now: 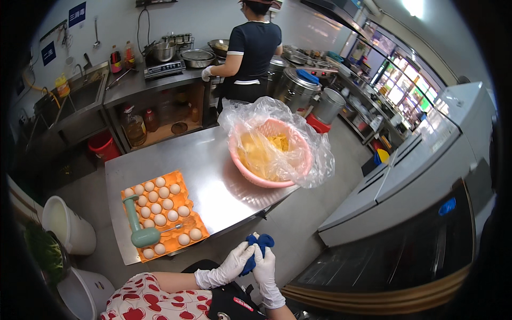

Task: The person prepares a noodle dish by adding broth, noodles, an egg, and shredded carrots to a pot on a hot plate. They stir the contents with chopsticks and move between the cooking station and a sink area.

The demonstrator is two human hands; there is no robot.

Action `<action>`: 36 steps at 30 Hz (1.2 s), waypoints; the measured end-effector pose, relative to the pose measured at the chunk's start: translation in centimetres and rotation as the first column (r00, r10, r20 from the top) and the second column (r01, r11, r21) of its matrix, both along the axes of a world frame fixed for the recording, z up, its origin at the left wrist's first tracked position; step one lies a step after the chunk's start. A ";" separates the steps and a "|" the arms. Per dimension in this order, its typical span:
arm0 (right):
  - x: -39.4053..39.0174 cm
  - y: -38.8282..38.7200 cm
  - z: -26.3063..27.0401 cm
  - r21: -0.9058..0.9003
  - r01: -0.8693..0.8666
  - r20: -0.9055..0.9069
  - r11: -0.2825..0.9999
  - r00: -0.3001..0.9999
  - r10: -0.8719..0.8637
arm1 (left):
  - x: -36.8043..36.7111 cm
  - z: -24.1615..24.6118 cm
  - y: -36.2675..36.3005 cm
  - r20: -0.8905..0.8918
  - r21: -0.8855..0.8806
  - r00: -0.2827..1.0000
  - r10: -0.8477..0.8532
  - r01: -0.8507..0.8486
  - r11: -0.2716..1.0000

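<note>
Both my hands wear thin white gloves and grip one blue cloth (250, 264), bunched up between them. My left hand (230, 262) pinches it from the left, and my right hand (265, 268) holds it from the right, thumbs close together. The cloth is in front of my black apron, off the near edge of a stainless steel table (202, 164). On that table an orange egg tray (172, 236) holds several eggs, with a green hand-held electric mixer (140, 228) lying across it. A pink plastic basket (264, 182) holds yellow food pieces under a clear plastic bag (316, 152).
A person (254, 48) stands at the back counter, facing away. White buckets (74, 232) stand at the left, near leafy greens (42, 250). A grey cabinet (384, 200) runs along the right side. Large metal pots (294, 90) stand beyond the basket; a sink (86, 92) is at the back left.
</note>
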State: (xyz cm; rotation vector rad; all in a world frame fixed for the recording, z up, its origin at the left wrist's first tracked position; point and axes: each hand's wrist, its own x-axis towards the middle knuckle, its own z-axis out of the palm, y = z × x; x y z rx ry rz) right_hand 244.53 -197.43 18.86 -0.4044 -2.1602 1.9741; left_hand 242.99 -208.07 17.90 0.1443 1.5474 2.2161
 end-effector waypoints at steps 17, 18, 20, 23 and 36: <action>-15.1 28.1 -12.3 -0.104 -0.574 0.568 0.812 0.636 0.522 | -15.9 -10.0 -2.2 -0.331 -0.602 0.420 0.845 -0.784 0.154; -15.9 31.4 -13.0 0.048 -0.634 0.561 0.772 0.657 0.504 | -16.5 -10.8 -1.8 -0.234 -0.594 0.312 0.921 -0.796 0.119; -18.4 37.6 -13.8 0.037 -0.611 0.631 0.791 0.628 0.456 | -14.8 -12.1 1.6 -0.459 -0.521 0.252 0.852 -0.853 -0.028; -23.9 45.3 -13.2 0.081 -0.617 0.641 0.783 0.634 0.433 | -12.4 -13.6 8.7 -0.312 -0.792 0.492 0.813 -0.607 0.063; -55.0 59.0 -9.2 -0.498 -0.573 0.159 0.651 0.677 0.718 | -18.4 -30.2 32.8 0.524 -0.808 0.848 0.077 0.467 0.359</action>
